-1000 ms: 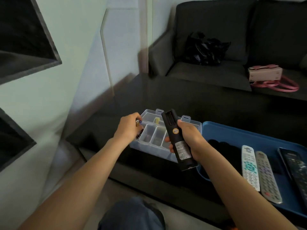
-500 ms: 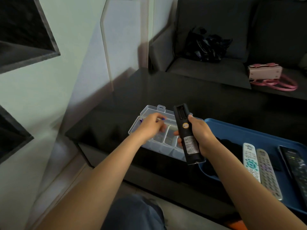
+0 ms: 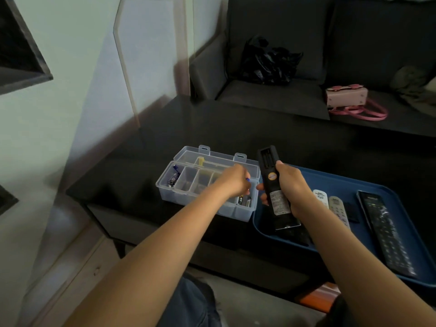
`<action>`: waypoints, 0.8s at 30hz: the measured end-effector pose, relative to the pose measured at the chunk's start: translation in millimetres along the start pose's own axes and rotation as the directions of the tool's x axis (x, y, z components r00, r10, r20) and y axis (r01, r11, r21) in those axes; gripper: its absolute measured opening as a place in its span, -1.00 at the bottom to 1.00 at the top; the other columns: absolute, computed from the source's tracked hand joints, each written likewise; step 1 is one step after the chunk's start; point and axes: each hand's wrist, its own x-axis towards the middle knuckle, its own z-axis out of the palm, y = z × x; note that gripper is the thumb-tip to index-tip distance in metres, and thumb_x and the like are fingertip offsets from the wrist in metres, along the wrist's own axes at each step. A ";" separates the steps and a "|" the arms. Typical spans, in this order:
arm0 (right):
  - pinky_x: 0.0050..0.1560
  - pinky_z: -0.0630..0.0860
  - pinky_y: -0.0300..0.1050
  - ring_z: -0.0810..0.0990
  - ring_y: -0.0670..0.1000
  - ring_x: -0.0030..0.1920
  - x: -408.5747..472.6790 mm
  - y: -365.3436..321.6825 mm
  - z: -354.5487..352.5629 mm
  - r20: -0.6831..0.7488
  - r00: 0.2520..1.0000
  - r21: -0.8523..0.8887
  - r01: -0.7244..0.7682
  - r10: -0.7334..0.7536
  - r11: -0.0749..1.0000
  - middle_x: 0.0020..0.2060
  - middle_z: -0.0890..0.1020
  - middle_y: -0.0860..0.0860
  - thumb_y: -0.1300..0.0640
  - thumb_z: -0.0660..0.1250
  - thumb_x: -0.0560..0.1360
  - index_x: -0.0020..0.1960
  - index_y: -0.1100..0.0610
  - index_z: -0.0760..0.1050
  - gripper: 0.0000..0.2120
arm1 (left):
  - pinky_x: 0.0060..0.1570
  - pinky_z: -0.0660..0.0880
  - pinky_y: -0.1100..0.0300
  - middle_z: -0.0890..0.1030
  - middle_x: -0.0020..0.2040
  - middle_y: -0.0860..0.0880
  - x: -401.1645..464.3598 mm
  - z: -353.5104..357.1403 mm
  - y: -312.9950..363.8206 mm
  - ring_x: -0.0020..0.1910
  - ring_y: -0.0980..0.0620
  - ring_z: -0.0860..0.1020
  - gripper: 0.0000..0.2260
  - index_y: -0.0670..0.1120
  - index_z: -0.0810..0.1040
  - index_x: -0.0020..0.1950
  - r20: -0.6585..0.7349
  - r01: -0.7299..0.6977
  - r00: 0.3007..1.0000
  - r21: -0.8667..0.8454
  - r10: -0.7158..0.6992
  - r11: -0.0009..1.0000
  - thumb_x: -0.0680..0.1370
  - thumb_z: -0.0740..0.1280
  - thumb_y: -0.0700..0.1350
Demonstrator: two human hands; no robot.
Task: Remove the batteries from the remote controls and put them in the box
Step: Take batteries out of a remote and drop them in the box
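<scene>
A clear plastic compartment box (image 3: 169,194) stands open on the dark table. Blue batteries (image 3: 173,180) lie in its leftmost compartment and more batteries (image 3: 244,200) in its rightmost one. My left hand (image 3: 232,182) hovers over the right end of the box, fingers curled round a battery (image 3: 247,185) of which only a blue tip shows. My right hand (image 3: 292,185) grips a black remote (image 3: 271,178) upright, back side toward me, just right of the box. Its battery bay at the top is uncovered and looks dark inside.
A blue tray (image 3: 382,188) right of the box holds two pale remotes (image 3: 321,197) (image 3: 337,207), a small black cover piece (image 3: 352,212) and a long black remote (image 3: 387,232). Behind the table a dark sofa carries a black bag (image 3: 266,60) and a pink handbag (image 3: 346,96).
My left hand has moved from the box's left end rightward across the compartments to its right end. The right hand with the remote stays beside the box.
</scene>
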 end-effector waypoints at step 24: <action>-0.40 0.46 -0.08 0.48 0.12 -0.45 -17.1 -1.2 17.3 0.121 0.992 0.056 -0.035 0.028 0.998 -0.31 0.58 0.23 -0.03 0.02 0.65 0.07 0.24 0.39 -0.65 | 0.07 0.46 0.15 0.56 0.17 -0.09 -24.8 -30.0 -27.8 0.10 -0.01 0.53 -0.78 -0.11 0.53 0.19 -0.428 -0.118 0.890 0.116 0.157 0.986 0.57 0.21 -0.23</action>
